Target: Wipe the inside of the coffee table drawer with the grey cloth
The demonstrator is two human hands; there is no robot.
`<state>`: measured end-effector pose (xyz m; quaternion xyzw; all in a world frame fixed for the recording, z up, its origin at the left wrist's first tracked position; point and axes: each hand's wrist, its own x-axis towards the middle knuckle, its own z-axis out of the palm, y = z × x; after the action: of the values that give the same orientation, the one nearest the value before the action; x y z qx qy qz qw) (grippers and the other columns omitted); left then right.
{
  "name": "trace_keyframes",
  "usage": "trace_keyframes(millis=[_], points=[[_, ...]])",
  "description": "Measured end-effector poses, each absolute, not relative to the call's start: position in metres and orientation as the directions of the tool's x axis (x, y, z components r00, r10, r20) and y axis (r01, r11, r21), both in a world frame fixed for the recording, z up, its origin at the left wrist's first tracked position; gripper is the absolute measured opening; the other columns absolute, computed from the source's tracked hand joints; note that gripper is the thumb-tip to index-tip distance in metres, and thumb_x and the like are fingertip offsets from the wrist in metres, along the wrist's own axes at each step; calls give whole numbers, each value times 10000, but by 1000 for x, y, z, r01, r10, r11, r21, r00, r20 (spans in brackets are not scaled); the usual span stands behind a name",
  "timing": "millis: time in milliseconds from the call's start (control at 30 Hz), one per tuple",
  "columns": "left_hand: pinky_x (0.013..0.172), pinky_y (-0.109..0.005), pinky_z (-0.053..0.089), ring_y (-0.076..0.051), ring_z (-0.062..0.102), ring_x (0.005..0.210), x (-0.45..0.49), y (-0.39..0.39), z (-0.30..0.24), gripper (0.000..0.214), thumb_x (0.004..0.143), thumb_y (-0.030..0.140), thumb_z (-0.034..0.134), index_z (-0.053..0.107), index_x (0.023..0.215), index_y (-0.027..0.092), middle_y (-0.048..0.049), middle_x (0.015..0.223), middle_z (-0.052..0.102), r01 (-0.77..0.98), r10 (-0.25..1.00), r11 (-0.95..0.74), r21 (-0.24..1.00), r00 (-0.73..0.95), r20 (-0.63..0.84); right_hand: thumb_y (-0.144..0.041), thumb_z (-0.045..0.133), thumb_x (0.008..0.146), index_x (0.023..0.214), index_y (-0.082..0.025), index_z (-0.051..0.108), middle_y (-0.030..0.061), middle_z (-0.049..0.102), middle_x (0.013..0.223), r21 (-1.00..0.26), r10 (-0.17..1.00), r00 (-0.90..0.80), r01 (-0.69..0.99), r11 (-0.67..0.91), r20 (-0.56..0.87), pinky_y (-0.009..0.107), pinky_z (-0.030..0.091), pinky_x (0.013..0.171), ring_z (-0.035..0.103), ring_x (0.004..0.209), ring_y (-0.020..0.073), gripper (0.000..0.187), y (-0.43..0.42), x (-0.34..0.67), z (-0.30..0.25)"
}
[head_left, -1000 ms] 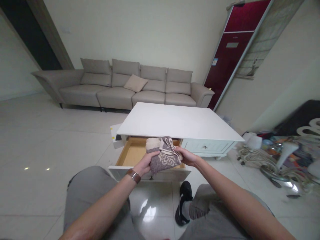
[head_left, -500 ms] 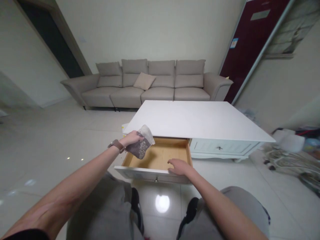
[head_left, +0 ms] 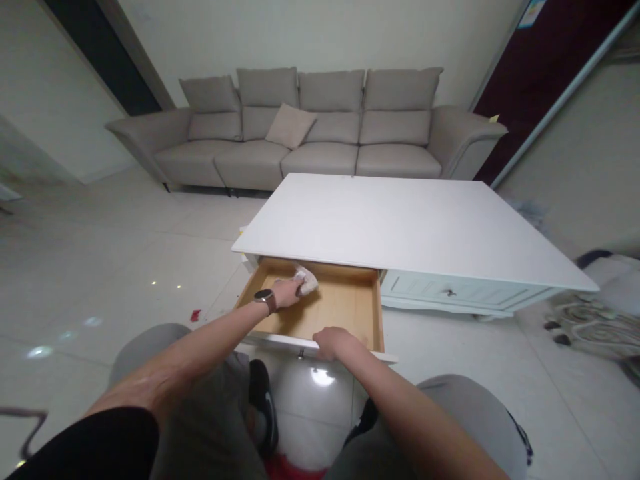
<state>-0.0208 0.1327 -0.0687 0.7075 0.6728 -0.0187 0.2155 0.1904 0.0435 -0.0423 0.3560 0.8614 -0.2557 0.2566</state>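
Note:
My left hand (head_left: 287,293), with a watch (head_left: 265,301) on its wrist, reaches into the left part of the open wooden drawer (head_left: 345,303). Its fingers are closed on a cloth (head_left: 307,281), whose pale side shows beyond them near the drawer's back. The drawer sticks out from a white coffee table (head_left: 390,223). Over the drawer's front edge lies my right hand (head_left: 334,341), fingers curled on the rim to the right of the small knob (head_left: 301,354).
A second drawer (head_left: 443,288) to the right is closed. Behind the table stands a grey sofa (head_left: 320,160) with a beige cushion (head_left: 291,126). A small red scrap (head_left: 195,315) lies on the tiled floor at left. Cables (head_left: 590,313) lie at far right.
My left hand has gone from above the drawer down into it with the cloth. My right hand has closed onto the front edge and sits a little further left. The view has tilted down.

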Motion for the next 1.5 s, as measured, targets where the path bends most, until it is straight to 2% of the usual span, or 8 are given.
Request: trace_keyframes(millis=[200, 333, 600, 833, 1000, 1233, 1333, 1500], points=[[1179, -740, 232, -555, 191, 1554, 12, 139, -145, 1285, 533, 530, 867, 270, 1648, 302, -215, 1739, 187, 990, 853, -59, 125, 115, -508, -182, 618, 897, 1398, -196, 648, 190, 723, 1301, -284, 551, -592, 789, 544, -589, 468, 605, 918, 717, 1169, 344, 501, 32, 191, -48], [1189, -779, 119, -572, 14, 1569, 15, 147, -166, 1476, 472, 669, 867, 80, 1683, 360, -169, 1769, 47, 993, 843, -94, 65, 114, -526, -175, 603, 919, 1377, -189, 658, 183, 714, 1317, -266, 572, -554, 818, 511, -604, 451, 595, 938, 702, 1197, 331, 462, 25, 195, -33], [1253, -651, 153, -497, 52, 1597, -16, 136, -178, 1365, 622, 615, 823, 43, 1693, 286, -164, 1769, 67, 996, 875, -87, 36, 94, -475, -232, 595, 926, 1384, -239, 640, 149, 722, 1302, -282, 625, -564, 820, 498, -539, 400, 548, 938, 692, 1187, 289, 461, 17, 200, -32], [1238, -660, 195, -503, 113, 1589, -72, 123, -176, 1350, 619, 569, 824, 67, 1695, 266, -171, 1766, 63, 999, 880, 39, -23, -46, -473, -619, 398, 1025, 1469, -255, 593, 126, 623, 1473, -421, 694, -580, 806, 416, -427, 466, 451, 1083, 561, 1342, 306, 606, 53, 240, -49], [1263, -627, 149, -460, 44, 1610, -75, 119, -178, 1290, 682, 621, 762, 64, 1698, 240, -154, 1770, 31, 998, 872, 46, -44, -62, -486, -390, 518, 1003, 1497, -234, 542, 160, 358, 1668, -146, 925, -148, 984, 103, -349, 509, 445, 1083, 361, 1488, 385, 518, 106, 295, -56], [1259, -649, 117, -454, 13, 1611, -37, 128, -186, 1140, 803, 634, 627, 48, 1698, 229, -160, 1768, 56, 1000, 863, -9, -19, -2, -505, -167, 614, 928, 1473, -143, 495, 310, -114, 1716, -109, 839, -68, 994, 10, -540, 379, 511, 1001, 664, 1243, 311, 558, 107, 302, -90], [1272, -639, 68, -434, -31, 1614, -4, 134, -189, 1136, 804, 576, 632, 25, 1698, 225, -142, 1770, 11, 998, 864, -61, 10, 57, -501, -95, 557, 938, 1508, -125, 444, 367, -62, 1695, -68, 850, -30, 998, -7, -526, 364, 538, 946, 698, 1195, 298, 582, 108, 296, -95], [1284, -633, 0, -417, -101, 1610, 78, 146, -191, 1149, 788, 580, 635, 36, 1698, 215, -111, 1767, -83, 981, 849, -173, 89, 194, -492, -64, 440, 975, 1472, -84, 496, 381, 332, 1558, -15, 837, 26, 999, -41, -547, 349, 548, 923, 722, 1141, 278, 500, 112, 297, -96]])
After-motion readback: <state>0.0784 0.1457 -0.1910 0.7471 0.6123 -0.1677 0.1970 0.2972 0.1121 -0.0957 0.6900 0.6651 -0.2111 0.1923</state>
